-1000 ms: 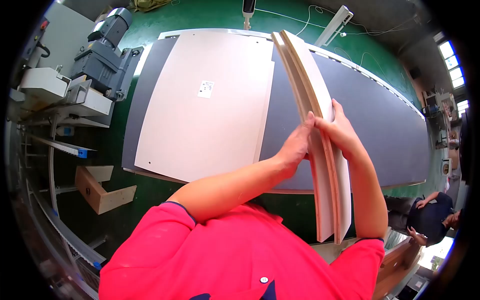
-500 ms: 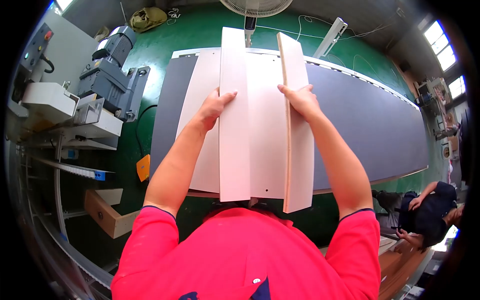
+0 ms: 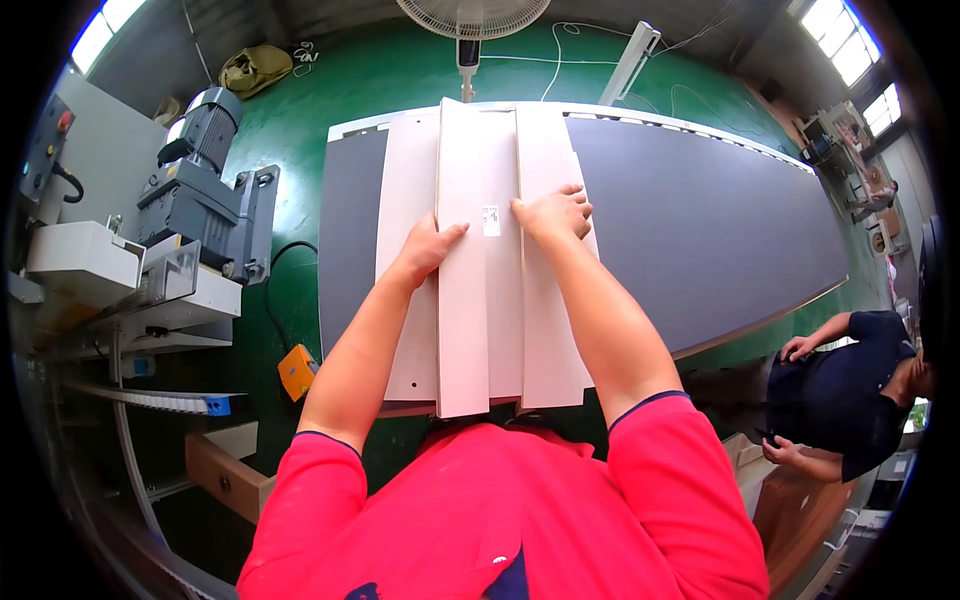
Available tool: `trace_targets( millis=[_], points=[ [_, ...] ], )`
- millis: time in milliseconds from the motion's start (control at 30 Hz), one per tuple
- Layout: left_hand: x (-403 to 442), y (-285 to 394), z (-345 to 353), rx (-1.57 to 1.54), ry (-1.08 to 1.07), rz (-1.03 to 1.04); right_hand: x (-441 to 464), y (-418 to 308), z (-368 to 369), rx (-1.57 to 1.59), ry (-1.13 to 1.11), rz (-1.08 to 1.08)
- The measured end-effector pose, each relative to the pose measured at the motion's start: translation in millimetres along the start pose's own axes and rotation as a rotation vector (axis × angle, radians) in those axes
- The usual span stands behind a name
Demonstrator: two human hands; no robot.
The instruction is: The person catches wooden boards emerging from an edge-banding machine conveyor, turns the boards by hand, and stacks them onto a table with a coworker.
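Two long pale boards lie lengthwise over a larger pale panel [image 3: 405, 330] on the grey table. My left hand [image 3: 432, 248] grips the left board [image 3: 463, 300] by its outer edge, thumb on top. On the right board [image 3: 548, 330] rests my right hand [image 3: 556, 215], its thumb at the inner edge and its fingers curled over the top face. Between the two boards a strip of the panel shows, with a small printed label [image 3: 491, 221] on it.
The grey table [image 3: 700, 220] extends to the right. Machinery with a motor [image 3: 205, 130] stands at the left, near an orange pedal box [image 3: 297, 372]. A fan [image 3: 472, 15] is beyond the table. A person in dark clothing [image 3: 840, 385] is at the right.
The two boards, first held together on edge, were parted one to each hand. Since then the right board has come closer to the left one and lies flatter over the panel.
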State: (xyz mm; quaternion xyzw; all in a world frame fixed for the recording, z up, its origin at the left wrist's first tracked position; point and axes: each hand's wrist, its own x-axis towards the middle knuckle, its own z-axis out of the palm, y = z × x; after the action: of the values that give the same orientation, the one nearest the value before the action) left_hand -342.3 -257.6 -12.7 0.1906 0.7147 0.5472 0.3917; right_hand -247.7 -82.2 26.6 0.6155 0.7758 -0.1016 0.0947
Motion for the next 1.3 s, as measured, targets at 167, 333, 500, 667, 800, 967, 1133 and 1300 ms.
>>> trace_targets(
  millis=[167, 333, 500, 667, 800, 967, 1133, 1300],
  points=[
    [10, 4, -3, 0.459, 0.125, -0.001, 5, -2, 0, -0.045, -0.002, -0.066],
    [-6, 28, -10, 1.074, 0.186, -0.031, 10, 21, 5, 0.063, 0.061, -0.208],
    [-17, 27, -27, 1.137, 0.158, -0.042, -18, 86, 7, 0.153, 0.005, -0.348],
    [-24, 21, -11, 1.093, 0.141, 0.016, -39, 86, 28, 0.2, 0.077, -0.423],
    [-17, 10, 0, 1.049, 0.17, 0.08, -44, 75, 39, 0.299, 0.102, -0.439],
    [-16, 7, 11, 1.001, 0.209, 0.124, -47, 66, 51, 0.355, 0.151, -0.491],
    [-27, 8, 3, 0.895, 0.126, 0.057, -53, 78, 59, 0.413, 0.195, -0.61],
    [-60, -49, -77, 0.883, 0.533, 0.318, -107, 149, 58, 0.579, 0.403, -0.557]
  ],
)
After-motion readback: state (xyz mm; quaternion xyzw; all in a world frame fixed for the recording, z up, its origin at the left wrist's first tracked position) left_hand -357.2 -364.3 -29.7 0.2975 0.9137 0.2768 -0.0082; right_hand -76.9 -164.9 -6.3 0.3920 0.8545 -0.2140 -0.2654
